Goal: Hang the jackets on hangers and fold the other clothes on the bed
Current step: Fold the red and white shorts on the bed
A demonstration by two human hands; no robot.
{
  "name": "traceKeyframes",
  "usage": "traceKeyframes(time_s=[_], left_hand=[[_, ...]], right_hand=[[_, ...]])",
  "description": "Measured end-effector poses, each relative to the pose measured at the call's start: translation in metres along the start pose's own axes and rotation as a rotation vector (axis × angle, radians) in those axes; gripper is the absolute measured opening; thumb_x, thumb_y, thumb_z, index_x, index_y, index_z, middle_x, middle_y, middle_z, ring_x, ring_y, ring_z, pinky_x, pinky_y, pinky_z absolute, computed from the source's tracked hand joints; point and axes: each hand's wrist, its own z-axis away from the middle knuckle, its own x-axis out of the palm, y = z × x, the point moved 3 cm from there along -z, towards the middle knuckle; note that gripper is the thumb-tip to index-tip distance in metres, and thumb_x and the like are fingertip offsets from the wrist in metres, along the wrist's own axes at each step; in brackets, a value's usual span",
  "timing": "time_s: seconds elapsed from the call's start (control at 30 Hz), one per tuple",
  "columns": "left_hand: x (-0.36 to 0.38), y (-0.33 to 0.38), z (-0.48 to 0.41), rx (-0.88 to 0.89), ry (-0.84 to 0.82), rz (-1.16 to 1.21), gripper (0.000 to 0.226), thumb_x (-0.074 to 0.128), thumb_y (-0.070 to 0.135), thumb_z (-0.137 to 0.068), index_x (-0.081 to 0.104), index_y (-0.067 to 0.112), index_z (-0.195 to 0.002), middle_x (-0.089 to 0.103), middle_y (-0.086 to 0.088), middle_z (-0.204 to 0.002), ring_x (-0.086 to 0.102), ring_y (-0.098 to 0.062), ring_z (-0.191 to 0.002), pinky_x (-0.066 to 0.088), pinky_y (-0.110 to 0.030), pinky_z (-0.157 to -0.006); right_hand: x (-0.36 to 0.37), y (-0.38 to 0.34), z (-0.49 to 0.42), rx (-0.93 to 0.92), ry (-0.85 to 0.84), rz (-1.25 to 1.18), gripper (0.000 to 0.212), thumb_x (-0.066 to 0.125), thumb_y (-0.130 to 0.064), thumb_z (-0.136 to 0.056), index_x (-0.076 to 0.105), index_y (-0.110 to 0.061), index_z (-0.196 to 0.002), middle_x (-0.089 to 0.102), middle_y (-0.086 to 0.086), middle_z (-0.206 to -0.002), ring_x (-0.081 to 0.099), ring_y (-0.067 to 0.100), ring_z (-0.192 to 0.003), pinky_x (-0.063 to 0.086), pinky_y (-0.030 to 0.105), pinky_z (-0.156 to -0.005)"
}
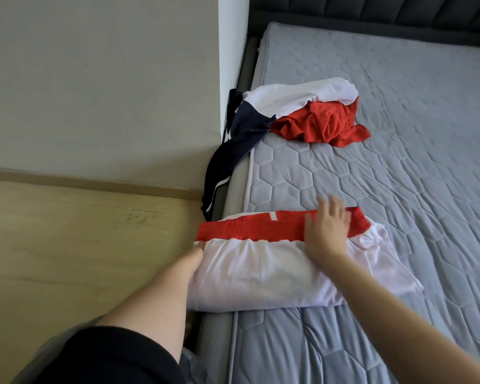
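Fingers (335, 207) of right hand (327, 234) flat on shorts (261, 273) — waistband (247, 228) crosswise, left hand (199, 250) fingers hidden

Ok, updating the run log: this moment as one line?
step: folding white shorts | left hand: at shorts' edge, fingers hidden | right hand: flat on red waistband | pile: unfolded, farther up mattress

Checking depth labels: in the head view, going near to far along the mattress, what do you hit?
white shorts with red waistband → crumpled red garment → white garment lying partly over it → dark headboard
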Motion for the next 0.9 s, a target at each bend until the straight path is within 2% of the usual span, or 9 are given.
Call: traceKeyframes(time_s=[0.07,0.1,0.27,0.43,0.53,0.63,0.77,0.83,0.9], left_hand=[[0.005,-0.003,0.007,-0.002,-0.166,0.146,0.044,0.037,0.028,-0.101,0.047,0.001,-0.134,0.051,-0.018,-0.135,0.049,-0.033,-0.124,0.050,-0.032,-0.078],[0.003,-0.003,0.010,-0.006,-0.201,0.154,0.044,0.038,0.030,-0.101,0.048,0.001,-0.132,0.052,-0.017,-0.134,0.051,-0.033,-0.123,0.049,-0.030,-0.074],[-0.014,-0.006,0.010,-0.148,-0.203,0.032,0.058,0.055,0.063,-0.083,0.062,0.017,-0.118,0.063,-0.012,-0.120,0.057,-0.027,-0.113,0.044,-0.037,-0.098],[-0.034,0.002,0.009,-0.248,-0.265,0.055,0.052,0.066,0.055,-0.077,0.066,0.009,-0.100,0.068,-0.013,-0.095,0.062,-0.026,-0.086,0.048,-0.036,-0.084],[-0.046,0.007,0.015,-0.259,-0.410,-0.028,0.043,0.070,0.042,-0.077,0.062,0.009,-0.104,0.069,-0.013,-0.093,0.063,-0.027,-0.088,0.049,-0.041,-0.078],[-0.051,0.013,0.025,-0.173,-0.464,-0.025,0.026,0.069,0.027,-0.080,0.063,0.009,-0.099,0.073,-0.010,-0.080,0.065,-0.025,-0.082,0.050,-0.036,-0.069],[-0.049,0.037,0.040,0.045,-0.399,0.038,0.008,0.060,0.013,-0.087,0.062,0.011,-0.095,0.071,-0.007,-0.072,0.065,-0.022,-0.072,0.051,-0.028,-0.066],[-0.051,0.052,0.046,0.151,-0.344,0.071,0.007,0.057,0.007,-0.088,0.061,0.010,-0.092,0.069,-0.005,-0.066,0.066,-0.017,-0.059,0.051,-0.022,-0.053],[-0.056,0.064,0.052,0.234,-0.273,0.130,0.008,0.055,0.005,-0.088,0.061,0.010,-0.088,0.067,-0.003,-0.060,0.064,-0.013,-0.052,0.047,-0.017,-0.045]], right_hand=[[0.013,-0.038,0.027,-0.216,-0.043,-0.107,0.047,0.048,-0.022,-0.094,0.042,-0.005,-0.138,0.029,0.017,-0.151,0.020,0.030,-0.142,0.012,0.044,-0.115],[0.021,-0.051,0.042,-0.282,-0.076,-0.124,0.048,0.045,-0.026,-0.095,0.041,-0.006,-0.139,0.029,0.014,-0.152,0.019,0.028,-0.143,0.010,0.043,-0.116],[0.062,-0.041,0.074,-0.236,-0.248,-0.118,0.055,0.032,-0.032,-0.099,0.021,-0.014,-0.150,0.004,-0.002,-0.159,-0.004,0.008,-0.145,-0.005,0.034,-0.117],[0.074,-0.040,0.070,-0.224,-0.261,-0.109,0.056,0.032,-0.030,-0.098,0.016,-0.017,-0.150,-0.001,-0.004,-0.159,-0.010,0.001,-0.141,-0.009,0.031,-0.115],[0.075,-0.040,0.069,-0.221,-0.253,-0.083,0.056,0.032,-0.029,-0.098,0.016,-0.016,-0.151,-0.001,-0.003,-0.159,-0.006,0.006,-0.144,-0.009,0.030,-0.115],[0.075,-0.040,0.070,-0.211,-0.259,-0.067,0.056,0.033,-0.029,-0.098,0.018,-0.015,-0.150,0.000,-0.002,-0.159,-0.003,0.009,-0.146,-0.006,0.032,-0.116],[0.068,-0.044,0.066,-0.196,-0.275,-0.123,0.054,0.035,-0.026,-0.099,0.020,-0.014,-0.149,0.005,-0.001,-0.159,0.001,0.010,-0.146,-0.001,0.035,-0.117],[0.057,-0.049,0.060,-0.145,-0.243,-0.292,0.053,0.039,-0.019,-0.098,0.024,-0.011,-0.148,0.013,0.002,-0.158,0.007,0.011,-0.145,0.004,0.032,-0.117],[0.038,-0.056,0.057,-0.023,-0.203,-0.560,0.051,0.040,-0.015,-0.098,0.026,-0.010,-0.147,0.021,0.002,-0.155,0.016,0.005,-0.141,0.009,0.016,-0.112]])
